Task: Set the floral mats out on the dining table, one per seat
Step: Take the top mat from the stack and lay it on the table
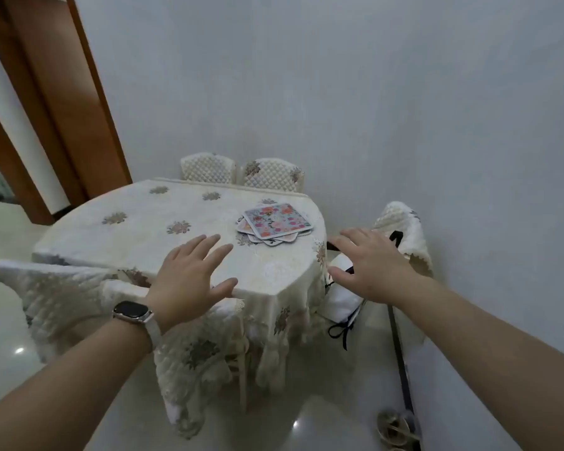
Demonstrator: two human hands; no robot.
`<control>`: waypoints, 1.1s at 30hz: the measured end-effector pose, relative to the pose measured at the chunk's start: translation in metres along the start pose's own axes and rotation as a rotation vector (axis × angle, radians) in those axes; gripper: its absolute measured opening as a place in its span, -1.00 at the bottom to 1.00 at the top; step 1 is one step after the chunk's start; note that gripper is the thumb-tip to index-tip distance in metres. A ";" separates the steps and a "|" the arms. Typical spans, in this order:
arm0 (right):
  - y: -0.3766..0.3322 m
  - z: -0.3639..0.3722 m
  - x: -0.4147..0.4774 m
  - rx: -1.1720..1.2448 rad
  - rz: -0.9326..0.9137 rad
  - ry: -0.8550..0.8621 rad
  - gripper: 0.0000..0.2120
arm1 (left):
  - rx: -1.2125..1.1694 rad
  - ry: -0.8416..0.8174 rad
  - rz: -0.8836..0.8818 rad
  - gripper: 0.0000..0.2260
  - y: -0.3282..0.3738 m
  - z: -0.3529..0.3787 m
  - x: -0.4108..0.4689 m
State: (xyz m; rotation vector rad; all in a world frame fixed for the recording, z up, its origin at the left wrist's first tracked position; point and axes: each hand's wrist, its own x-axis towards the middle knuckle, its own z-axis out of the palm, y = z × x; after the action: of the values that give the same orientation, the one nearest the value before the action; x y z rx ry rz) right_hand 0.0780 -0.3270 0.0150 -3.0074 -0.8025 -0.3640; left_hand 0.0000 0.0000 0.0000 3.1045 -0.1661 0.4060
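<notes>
One table (144,229): big, with a pale flower cloth on it. The mats lie on it.
Chairs (208,169): four that I can see. Two are at the far side, one is on the right, and one is near on the left. No seat has a mat yet.
Mats (275,221): a messy pile on the far right part of the table. The top one lies with its long side left to right, a bit turned. I cannot tell how many there are.
Left hand (189,275): fingers spread wide, holding nothing. It is over the near edge of the table. The pile is ahead and to its right.
Right hand (372,265): spread wide too, holding nothing. It is off the table, past the right edge. The pile is ahead and to its left.
Watch (131,310): on the left wrist.
Reach: the pile sits between the two hands, a bit farther off. Both look about as near. I think the left hand has the easier reach, as it is over the table.
</notes>
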 end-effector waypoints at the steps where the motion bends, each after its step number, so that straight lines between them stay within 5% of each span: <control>1: 0.000 0.007 0.014 0.006 0.005 -0.016 -0.34 | -0.022 -0.020 -0.013 -0.28 -0.009 0.007 0.012; 15: 0.022 0.069 0.165 0.016 0.105 -0.076 -0.35 | -0.057 -0.072 0.040 -0.36 -0.105 0.102 0.159; 33: 0.175 0.148 0.293 0.150 -0.032 -0.042 -0.45 | -0.046 -0.122 -0.088 -0.37 -0.031 0.165 0.329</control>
State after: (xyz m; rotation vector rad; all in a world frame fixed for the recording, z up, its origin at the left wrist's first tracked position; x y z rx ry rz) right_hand 0.4434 -0.3254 -0.0541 -2.8749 -0.8420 -0.2309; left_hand 0.3615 -0.0067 -0.0747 3.0773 -0.0377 0.2074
